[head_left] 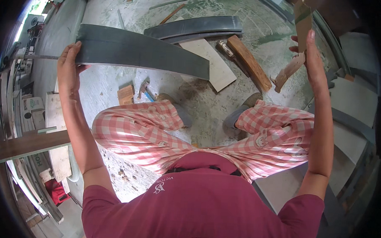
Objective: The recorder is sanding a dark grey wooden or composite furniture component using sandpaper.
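A long dark grey board (138, 50) stretches from the far left toward the middle, held up above the floor. My left hand (70, 66) grips it at its left end, with the fingers behind the edge and the thumb below. On the far right, my right hand (313, 58) is raised, closed around a torn strip of brown cardboard (302, 30). The cardboard's upper part rises past the fingertips, and a ragged lower piece (289, 72) hangs bent to the left of the wrist.
Beyond the held board lie stacked grey boards (198, 27), a white panel (215, 67), a wooden beam (249, 62) and a worn tool (230, 53). A blue-handled hammer (145, 91) and wood block (125, 95) lie near my foot. Boards (355, 99) crowd the right side.
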Demonstrator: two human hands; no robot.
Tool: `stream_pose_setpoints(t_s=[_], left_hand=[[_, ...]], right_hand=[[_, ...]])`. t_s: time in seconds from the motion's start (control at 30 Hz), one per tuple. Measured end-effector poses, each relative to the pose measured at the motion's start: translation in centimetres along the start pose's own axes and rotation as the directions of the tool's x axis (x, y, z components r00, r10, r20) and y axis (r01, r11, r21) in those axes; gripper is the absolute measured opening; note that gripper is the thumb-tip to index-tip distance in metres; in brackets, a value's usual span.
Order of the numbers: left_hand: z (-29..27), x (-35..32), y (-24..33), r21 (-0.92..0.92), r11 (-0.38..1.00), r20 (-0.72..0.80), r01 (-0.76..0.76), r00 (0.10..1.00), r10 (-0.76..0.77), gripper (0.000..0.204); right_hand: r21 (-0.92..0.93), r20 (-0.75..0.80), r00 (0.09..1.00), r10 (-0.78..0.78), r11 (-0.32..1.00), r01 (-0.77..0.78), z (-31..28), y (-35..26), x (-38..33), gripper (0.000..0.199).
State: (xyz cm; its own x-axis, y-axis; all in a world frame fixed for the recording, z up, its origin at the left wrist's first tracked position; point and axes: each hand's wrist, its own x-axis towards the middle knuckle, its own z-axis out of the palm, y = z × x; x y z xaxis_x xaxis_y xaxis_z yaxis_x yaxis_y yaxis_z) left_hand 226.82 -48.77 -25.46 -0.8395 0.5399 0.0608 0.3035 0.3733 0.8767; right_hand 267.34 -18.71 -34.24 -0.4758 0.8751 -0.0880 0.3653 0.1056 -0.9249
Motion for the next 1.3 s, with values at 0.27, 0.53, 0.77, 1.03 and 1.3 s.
stream_pose_setpoints(t_s=[0.27,0.53,0.77,1.03,1.3], left_hand=[[-0.3,0.0,-2.5,-0.003,0.999,-0.016,0.042,0.999,-0.042,0.038],[1.0,-1.9,-2.4,-0.125,0.992,0.033,0.014,0.999,-0.010,0.053],[1.7,-1.3,-3.2,-0.645,0.761,0.022,0.076,0.996,-0.081,0.050],[2.4,-2.0,-1.5,-0.654,0.753,-0.023,0.077,0.992,-0.122,0.049],[2.5,-1.5,-2.1,-0.670,0.739,-0.050,0.068,0.989,-0.136,0.049]], right_hand=[[0.461,0.330,0.928,0.172,0.829,-0.317,6.0,1.2,-1.3,0.074],[0.272,0.253,0.967,0.007,0.959,-0.078,20.1,2.9,-5.3,0.061],[-0.005,0.207,0.764,-0.611,0.780,0.625,30.6,-8.8,-7.7,0.035],[-0.028,0.020,0.742,-0.670,0.741,0.671,34.4,-13.5,-8.0,0.042],[-0.207,0.069,0.818,-0.571,0.794,0.572,34.2,-4.6,-8.1,0.043]])
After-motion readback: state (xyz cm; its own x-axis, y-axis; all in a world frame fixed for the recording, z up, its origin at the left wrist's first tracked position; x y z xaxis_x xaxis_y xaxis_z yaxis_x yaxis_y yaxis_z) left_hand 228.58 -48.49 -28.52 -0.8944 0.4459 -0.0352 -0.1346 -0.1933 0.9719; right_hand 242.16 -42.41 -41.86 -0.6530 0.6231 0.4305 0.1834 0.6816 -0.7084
